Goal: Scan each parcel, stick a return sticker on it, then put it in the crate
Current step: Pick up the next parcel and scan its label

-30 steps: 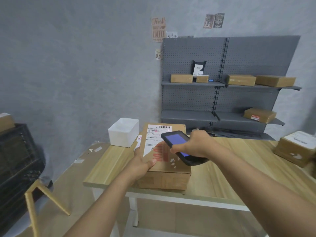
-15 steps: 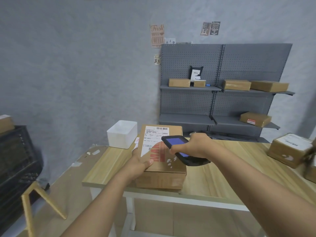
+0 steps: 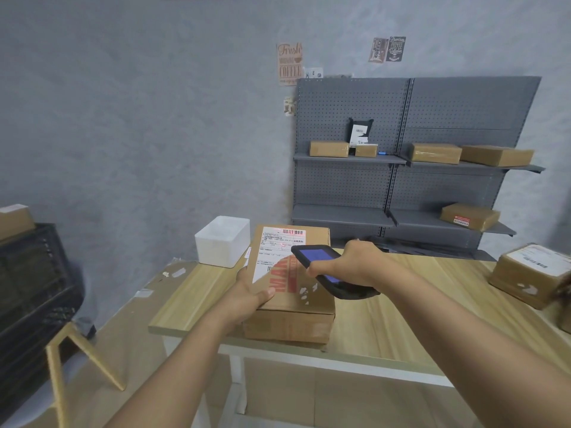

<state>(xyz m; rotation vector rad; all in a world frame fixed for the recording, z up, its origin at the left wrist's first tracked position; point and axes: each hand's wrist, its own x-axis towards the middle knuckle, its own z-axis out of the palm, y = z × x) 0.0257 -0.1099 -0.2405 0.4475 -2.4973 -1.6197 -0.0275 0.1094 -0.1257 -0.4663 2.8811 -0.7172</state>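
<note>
Parcel scan, one cardboard parcel [image 3: 293, 291] lying on the tabletop [image 3: 401, 319].
Left hand [image 3: 250, 291] is gripping its near-left edge; right hand [image 3: 352, 264], fingers wrapping a handheld scanner [image 3: 327, 270], is hovering above, aiming forward along the parcel's long axis toward the far-end barcode label [image 3: 279, 248].

White plastic bin [image 3: 223, 240] on wooden bench [image 3: 197, 301], beyond left hand [image 3: 250, 293]. Grey pegboard shelving [image 3: 411, 168] against wall beyond right hand [image 3: 355, 267]. Coffee posters [image 3: 289, 63] on grey wall above.
</note>
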